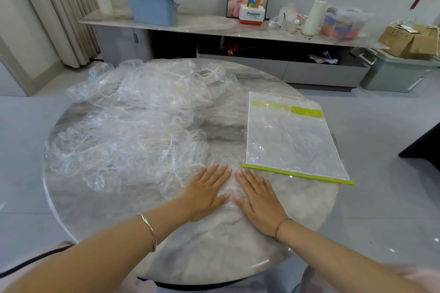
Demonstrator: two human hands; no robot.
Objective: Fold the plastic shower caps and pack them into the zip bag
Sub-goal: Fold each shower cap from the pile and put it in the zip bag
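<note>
Left hand (207, 194) and right hand (258, 202) are flattening a cap (229, 184), likely for folding; fingers are lying straight. The bag (292, 140) is waiting close, handy.

**Two bracelets on bare forearms**

A plain silver bangle (149, 233) rings the wrist behind the left hand (204, 191). A thin dark red cord bracelet (281, 225) sits at the wrist of the right hand (259, 202). Pale pinkish clothing (145, 286) shows along the bottom edge. A black cable (35, 260) runs at lower left.
</note>
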